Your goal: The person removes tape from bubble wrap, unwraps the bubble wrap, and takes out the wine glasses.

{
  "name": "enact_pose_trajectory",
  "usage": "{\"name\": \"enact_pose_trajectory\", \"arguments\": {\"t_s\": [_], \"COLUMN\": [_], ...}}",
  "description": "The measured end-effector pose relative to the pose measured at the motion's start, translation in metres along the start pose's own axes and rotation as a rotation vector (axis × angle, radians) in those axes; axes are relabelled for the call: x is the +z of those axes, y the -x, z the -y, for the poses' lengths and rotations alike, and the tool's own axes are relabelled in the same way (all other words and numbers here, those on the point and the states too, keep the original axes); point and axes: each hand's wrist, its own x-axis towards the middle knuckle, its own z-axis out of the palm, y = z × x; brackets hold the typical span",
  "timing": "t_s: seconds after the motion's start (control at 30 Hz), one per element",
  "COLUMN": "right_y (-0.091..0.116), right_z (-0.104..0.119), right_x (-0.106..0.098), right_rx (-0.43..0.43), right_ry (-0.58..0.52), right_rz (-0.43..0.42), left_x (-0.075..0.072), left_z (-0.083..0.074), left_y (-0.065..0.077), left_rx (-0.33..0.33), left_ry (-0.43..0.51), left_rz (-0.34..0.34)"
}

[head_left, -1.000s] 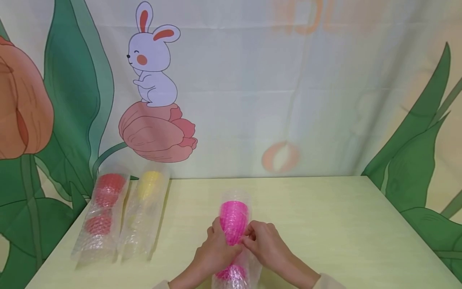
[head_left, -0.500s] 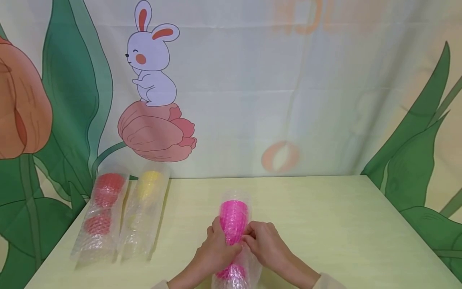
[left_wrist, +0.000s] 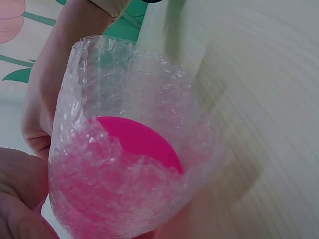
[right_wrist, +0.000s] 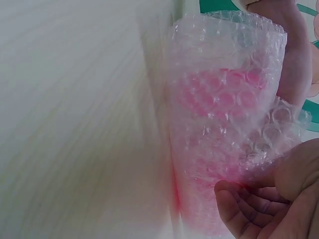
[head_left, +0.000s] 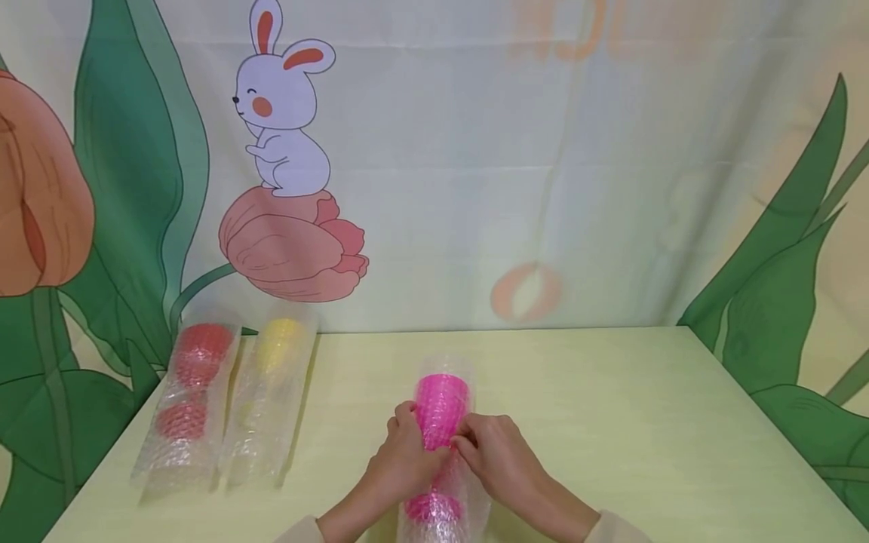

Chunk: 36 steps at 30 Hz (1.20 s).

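Note:
A bright pink goblet-shaped piece [head_left: 443, 396] lies rolled in clear bubble wrap [head_left: 478, 505] at the front middle of the table. My left hand [head_left: 407, 456] grips the roll round its middle, thumb across the top. From the other side, my right hand [head_left: 501, 452] pinches the loose edge of the wrap between thumb and forefinger. In the right wrist view those curled fingers [right_wrist: 239, 206] sit close against the roll. The left wrist view looks at one end of the roll, where a smooth pink disc [left_wrist: 142, 142] sits inside the projecting bubble wrap.
Two more bubble-wrapped rolls lie side by side at the table's left, a red one [head_left: 204, 351] and a yellow one [head_left: 280, 343]. Behind the pale table [head_left: 611, 422] hangs a printed cloth [head_left: 434, 166] with a rabbit and tulips.
My left hand has shifted slightly away from me along the roll. The right hand keeps its pinch at nearly the same spot, and the head view has tilted a little.

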Motion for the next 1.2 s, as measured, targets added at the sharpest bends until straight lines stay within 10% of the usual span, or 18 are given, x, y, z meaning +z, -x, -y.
{"name": "enact_pose_trajectory", "arguments": {"t_s": [0.9,1.2], "right_y": [0.0031,0.0037], "right_z": [-0.0047,-0.0032], "right_x": [-0.0001,0.0004], "right_rx": [0.050,-0.040], "right_ry": [-0.069,0.095], "right_rz": [0.023,-0.059], "left_x": [-0.0011,-0.0002], "left_z": [0.0017,0.0027], "left_y": [-0.0019,-0.0028], "left_rx": [-0.017,-0.015], "left_ry": [0.060,0.053], "left_rz": [0.029,0.024]}}
